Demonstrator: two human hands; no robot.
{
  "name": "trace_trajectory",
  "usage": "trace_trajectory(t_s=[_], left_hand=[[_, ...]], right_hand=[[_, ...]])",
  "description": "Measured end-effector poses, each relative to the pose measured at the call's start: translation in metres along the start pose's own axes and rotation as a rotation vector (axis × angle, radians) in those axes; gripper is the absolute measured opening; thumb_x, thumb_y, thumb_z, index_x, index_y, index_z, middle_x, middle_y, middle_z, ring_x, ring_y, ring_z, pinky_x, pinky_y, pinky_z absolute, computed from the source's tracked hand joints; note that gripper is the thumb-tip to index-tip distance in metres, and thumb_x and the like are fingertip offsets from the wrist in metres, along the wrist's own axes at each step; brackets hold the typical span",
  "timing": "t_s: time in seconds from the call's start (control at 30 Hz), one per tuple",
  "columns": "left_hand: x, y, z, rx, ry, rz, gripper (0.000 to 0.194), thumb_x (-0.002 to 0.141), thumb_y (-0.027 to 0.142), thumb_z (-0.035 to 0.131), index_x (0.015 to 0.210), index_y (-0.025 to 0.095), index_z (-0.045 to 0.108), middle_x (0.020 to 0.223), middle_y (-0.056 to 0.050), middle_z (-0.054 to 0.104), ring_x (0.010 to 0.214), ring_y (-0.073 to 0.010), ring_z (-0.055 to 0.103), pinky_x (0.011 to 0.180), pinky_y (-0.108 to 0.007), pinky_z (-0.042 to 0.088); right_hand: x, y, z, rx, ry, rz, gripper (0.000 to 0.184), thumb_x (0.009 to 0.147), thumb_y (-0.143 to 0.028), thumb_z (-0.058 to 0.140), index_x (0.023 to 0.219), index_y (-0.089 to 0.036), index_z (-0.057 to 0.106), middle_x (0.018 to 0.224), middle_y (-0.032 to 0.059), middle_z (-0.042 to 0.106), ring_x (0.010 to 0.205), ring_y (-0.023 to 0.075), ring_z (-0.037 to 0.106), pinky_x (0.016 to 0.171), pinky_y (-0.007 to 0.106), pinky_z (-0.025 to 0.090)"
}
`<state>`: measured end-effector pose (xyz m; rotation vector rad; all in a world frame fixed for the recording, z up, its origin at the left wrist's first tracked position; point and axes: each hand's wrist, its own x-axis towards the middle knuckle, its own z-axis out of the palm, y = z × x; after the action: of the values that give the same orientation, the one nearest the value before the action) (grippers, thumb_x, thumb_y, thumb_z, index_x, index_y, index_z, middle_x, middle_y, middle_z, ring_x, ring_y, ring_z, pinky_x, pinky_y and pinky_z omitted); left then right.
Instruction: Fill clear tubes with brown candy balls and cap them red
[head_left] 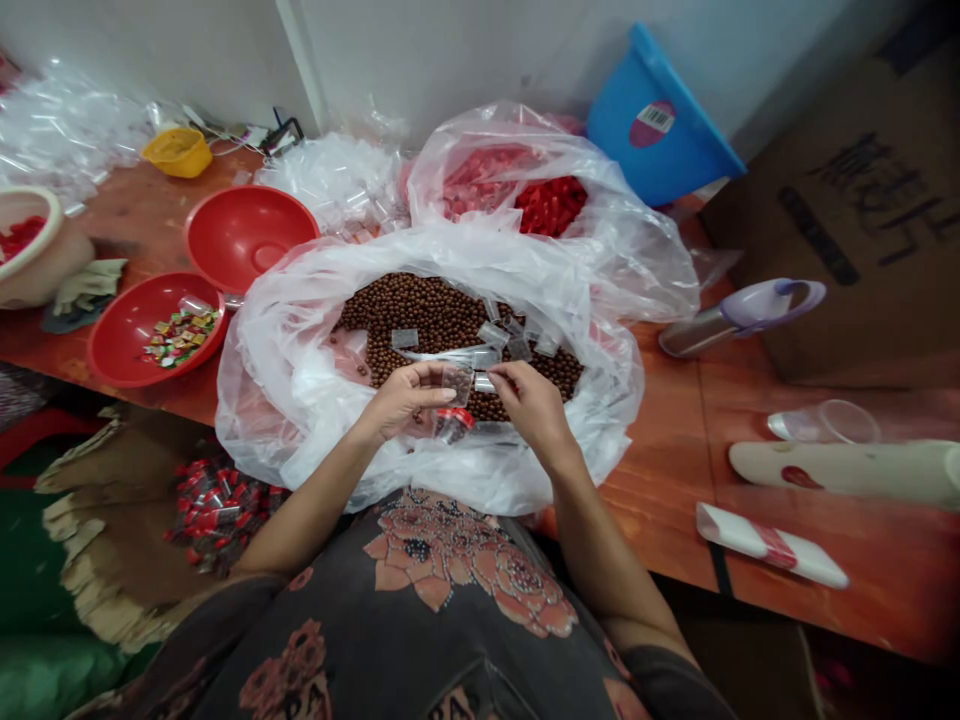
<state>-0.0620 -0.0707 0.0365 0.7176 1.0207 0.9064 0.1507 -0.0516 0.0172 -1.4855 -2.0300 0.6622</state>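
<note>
My left hand (405, 400) pinches a small clear plastic container (457, 386) between thumb and fingers, above a bag of brown balls. Close beside it, my right hand (531, 408) has its fingers closed on a small shiny clear piece (484, 383), whose exact kind I cannot make out. Just below the left fingers sits a red-capped clear container (454, 424). Brown balls (412, 300) fill the large open plastic bag (277, 330). Several clear containers (517, 345) lie on top of the balls, mostly to the right.
Left on the table (142, 215) are a red bowl (251, 225) and another red bowl (112, 350) with small wrapped pieces. Behind stand a bag of red parts (551, 205) and a blue bucket (652, 120). A bottle (701, 325) and a paper roll (840, 472) are right.
</note>
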Motion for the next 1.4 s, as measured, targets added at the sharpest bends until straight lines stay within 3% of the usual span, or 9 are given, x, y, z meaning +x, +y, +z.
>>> trace_trajectory(t_s=[0.13, 0.2, 0.3, 0.57, 0.77, 0.93, 1.1, 1.27, 1.4], left_hand=[[-0.002, -0.005, 0.001, 0.002, 0.026, 0.095, 0.045, 0.061, 0.015, 0.083, 0.102, 0.014, 0.065, 0.102, -0.006, 0.073, 0.087, -0.0160, 0.069, 0.082, -0.030, 0.056], [0.001, -0.006, 0.001, 0.016, 0.019, 0.144, 0.043, 0.063, 0.016, 0.083, 0.101, 0.015, 0.064, 0.101, -0.006, 0.073, 0.089, -0.0160, 0.069, 0.084, -0.030, 0.055], [0.007, -0.008, 0.002, 0.004, 0.006, 0.206, 0.040, 0.064, 0.017, 0.083, 0.100, 0.015, 0.064, 0.100, -0.005, 0.073, 0.092, -0.0147, 0.068, 0.088, -0.028, 0.053], [0.010, -0.017, 0.002, -0.024, -0.034, 0.187, 0.044, 0.067, 0.018, 0.082, 0.108, 0.016, 0.067, 0.107, -0.007, 0.072, 0.094, -0.0155, 0.068, 0.090, -0.030, 0.052], [0.006, -0.016, 0.006, -0.022, -0.035, 0.109, 0.045, 0.067, 0.019, 0.080, 0.110, 0.014, 0.068, 0.107, -0.008, 0.072, 0.089, -0.0161, 0.069, 0.086, -0.030, 0.054], [0.004, -0.012, 0.008, -0.119, -0.026, 0.008, 0.040, 0.070, 0.018, 0.075, 0.108, 0.012, 0.069, 0.102, -0.010, 0.073, 0.084, -0.0165, 0.070, 0.081, -0.031, 0.057], [0.002, -0.012, 0.009, -0.114, -0.008, 0.010, 0.037, 0.068, 0.016, 0.075, 0.104, 0.013, 0.070, 0.098, -0.008, 0.073, 0.081, -0.0147, 0.070, 0.079, -0.029, 0.057], [0.001, -0.015, 0.009, -0.020, -0.045, 0.006, 0.039, 0.070, 0.019, 0.076, 0.108, 0.013, 0.070, 0.104, -0.009, 0.073, 0.084, -0.0150, 0.070, 0.084, -0.032, 0.056], [0.002, -0.020, 0.008, 0.074, -0.095, 0.002, 0.042, 0.071, 0.022, 0.077, 0.112, 0.015, 0.070, 0.104, -0.008, 0.073, 0.084, -0.0146, 0.070, 0.085, -0.032, 0.055]], right_hand=[[-0.011, 0.021, 0.007, -0.358, -0.360, 0.134, 0.020, 0.091, -0.026, 0.056, 0.088, -0.022, 0.075, 0.090, 0.0068, 0.075, 0.085, 0.0212, 0.068, 0.072, 0.028, 0.045], [-0.016, 0.028, 0.013, -0.416, -0.422, 0.093, 0.018, 0.090, -0.024, 0.057, 0.095, -0.023, 0.075, 0.098, 0.0061, 0.075, 0.092, 0.0208, 0.068, 0.075, 0.027, 0.045], [-0.019, 0.030, 0.020, -0.419, -0.408, 0.032, 0.022, 0.091, -0.022, 0.057, 0.107, -0.024, 0.072, 0.109, 0.0051, 0.073, 0.102, 0.0194, 0.066, 0.079, 0.026, 0.045], [-0.018, 0.032, 0.021, -0.415, -0.422, 0.041, 0.019, 0.093, -0.023, 0.055, 0.103, -0.022, 0.071, 0.107, 0.0056, 0.073, 0.099, 0.0191, 0.066, 0.079, 0.027, 0.045], [-0.020, 0.034, 0.021, -0.414, -0.411, -0.034, 0.022, 0.092, -0.023, 0.056, 0.109, -0.026, 0.069, 0.113, 0.0043, 0.071, 0.103, 0.0200, 0.065, 0.078, 0.028, 0.046], [-0.020, 0.034, 0.023, -0.396, -0.406, -0.030, 0.017, 0.092, -0.024, 0.055, 0.101, -0.023, 0.070, 0.107, 0.0048, 0.071, 0.100, 0.0198, 0.066, 0.078, 0.028, 0.046], [-0.021, 0.036, 0.023, -0.208, -0.261, 0.035, 0.019, 0.093, -0.026, 0.053, 0.103, -0.021, 0.068, 0.106, 0.0078, 0.071, 0.097, 0.0209, 0.066, 0.083, 0.031, 0.048], [-0.018, 0.023, 0.017, 0.396, 0.073, 0.115, 0.026, 0.091, -0.038, 0.057, 0.107, -0.021, 0.068, 0.102, 0.0057, 0.073, 0.091, 0.0193, 0.067, 0.084, 0.034, 0.052], [-0.013, 0.005, 0.008, 0.554, 0.115, 0.052, 0.023, 0.088, -0.038, 0.063, 0.104, -0.024, 0.072, 0.101, 0.0030, 0.074, 0.093, 0.0185, 0.068, 0.088, 0.036, 0.053]])
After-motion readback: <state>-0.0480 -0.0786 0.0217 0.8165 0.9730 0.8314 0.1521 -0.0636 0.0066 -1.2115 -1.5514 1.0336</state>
